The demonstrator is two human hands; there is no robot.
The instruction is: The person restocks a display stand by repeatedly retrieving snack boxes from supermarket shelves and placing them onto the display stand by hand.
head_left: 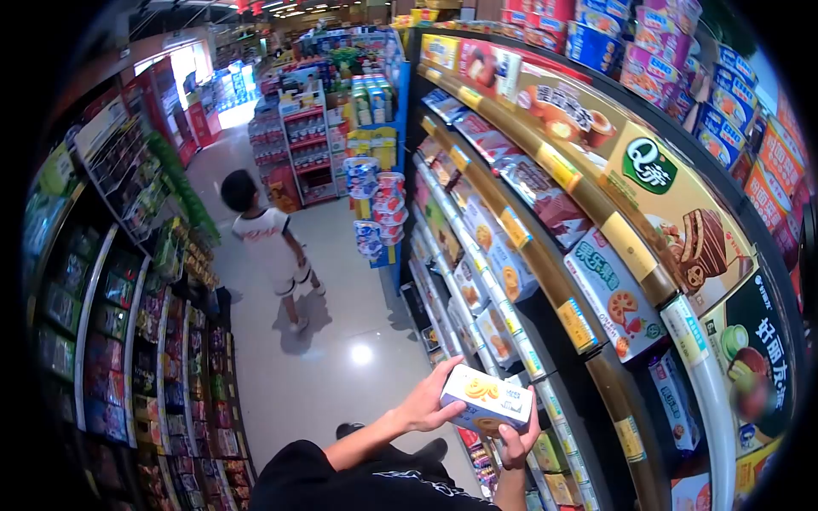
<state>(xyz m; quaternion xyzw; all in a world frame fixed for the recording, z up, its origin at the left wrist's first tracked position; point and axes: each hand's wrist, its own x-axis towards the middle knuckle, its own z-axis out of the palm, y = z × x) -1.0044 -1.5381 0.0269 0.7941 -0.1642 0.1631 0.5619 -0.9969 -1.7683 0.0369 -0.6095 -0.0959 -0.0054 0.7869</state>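
So there's this small white and blue cookie box (487, 399) held up over the aisle, pretty much between both hands and just beside the snack shelf (596, 200). The left hand (423, 405) is curled around one end, fingers up over the top edge and thumb along the near side. The right hand (519, 439) is closed on the other end, thumb pressed on the near side and fingers going up along the end. Both are only open about as wide as the box, nothing else in them. Its top is tilted toward the camera, with a yellow swirly cookie picture on it.

The snack shelf is loaded with boxed cakes and cookies, including a turquoise and white box (615, 294) with pies on it, plus instant noodle cups (648, 66) stacked up top. Opposite is a darker shelf (170, 366) full of packets. Further up the shiny tiled floor (362, 383), a person (266, 234) in light clothes is mid-step, near some hanging snack cups (375, 209).
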